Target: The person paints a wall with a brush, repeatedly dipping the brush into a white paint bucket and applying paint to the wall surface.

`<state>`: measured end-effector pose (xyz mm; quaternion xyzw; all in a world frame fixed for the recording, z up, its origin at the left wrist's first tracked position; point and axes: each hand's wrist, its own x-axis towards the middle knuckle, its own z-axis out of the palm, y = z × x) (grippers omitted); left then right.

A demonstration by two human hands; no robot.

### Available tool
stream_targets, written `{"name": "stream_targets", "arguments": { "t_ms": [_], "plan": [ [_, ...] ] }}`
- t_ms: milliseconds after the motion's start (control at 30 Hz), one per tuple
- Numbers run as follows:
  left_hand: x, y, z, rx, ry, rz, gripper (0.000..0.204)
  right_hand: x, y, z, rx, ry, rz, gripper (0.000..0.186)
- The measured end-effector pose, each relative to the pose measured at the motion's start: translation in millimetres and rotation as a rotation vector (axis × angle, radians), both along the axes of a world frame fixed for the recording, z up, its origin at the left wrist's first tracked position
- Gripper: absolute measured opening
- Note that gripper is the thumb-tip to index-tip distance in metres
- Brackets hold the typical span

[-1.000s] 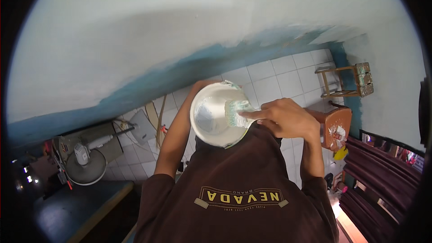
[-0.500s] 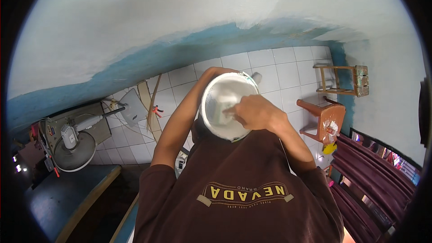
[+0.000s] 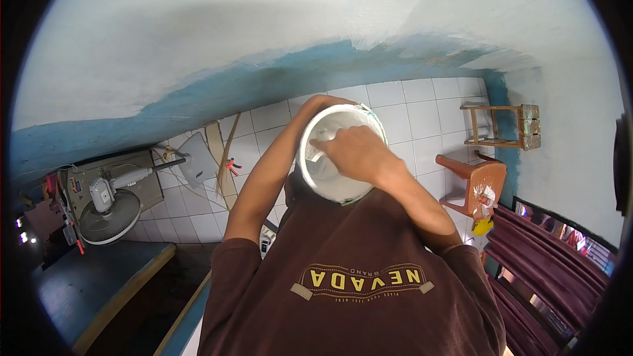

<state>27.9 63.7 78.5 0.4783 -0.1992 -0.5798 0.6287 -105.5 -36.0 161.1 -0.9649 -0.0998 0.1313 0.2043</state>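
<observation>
A white bucket (image 3: 310, 175) is tilted against the front of my brown shirt, its mouth facing up toward me. My left arm curves around its left side, and my left hand (image 3: 333, 100) clasps the far rim with most of its fingers hidden behind it. My right hand (image 3: 356, 153) reaches down into the mouth, fingers curled near the inner left wall. What those fingers hold, if anything, cannot be made out; a pale patch shows just below them. Whitish material coats the inside of the bucket.
A wall partly painted white over blue (image 3: 264, 82) rises ahead, above white floor tiles (image 3: 415, 118). At right stand a wooden stool (image 3: 529, 125) and a brown plastic chair (image 3: 484, 181) with stained paper on it. A fan (image 3: 109, 214) and a red-handled tool (image 3: 232, 166) are at left.
Inside the bucket, my right hand has moved up and left, toward the far-left inner wall. The bucket has shifted slightly right, with my left hand still around it.
</observation>
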Motion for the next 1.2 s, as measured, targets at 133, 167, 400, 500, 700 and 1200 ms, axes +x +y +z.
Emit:
{"name": "stream_targets", "arguments": {
  "t_ms": [133,167,400,500,700,1200],
  "plan": [
    [0,-5,3,-0.004,0.001,-0.008,0.042,-16,7,-17,-0.032,0.138,0.104,0.042],
    [1,-5,1,-0.001,0.004,-0.009,0.043,-17,-2,-9,0.047,0.212,0.153,0.042],
    [-7,-6,5,-0.005,0.066,-0.021,0.045,-26,9,-24,-0.005,0.016,-0.094,0.031],
    [-12,9,4,0.001,0.143,0.0,0.046,-31,8,-19,0.059,0.143,-0.058,0.031],
    [-19,29,7,-0.008,0.334,0.052,0.047,-46,-38,8,0.457,0.17,-0.015,0.045],
    [-13,32,-17,-0.013,0.426,0.074,0.057,-54,-178,-124,1.491,-0.056,-0.976,0.035]
  ]
}}
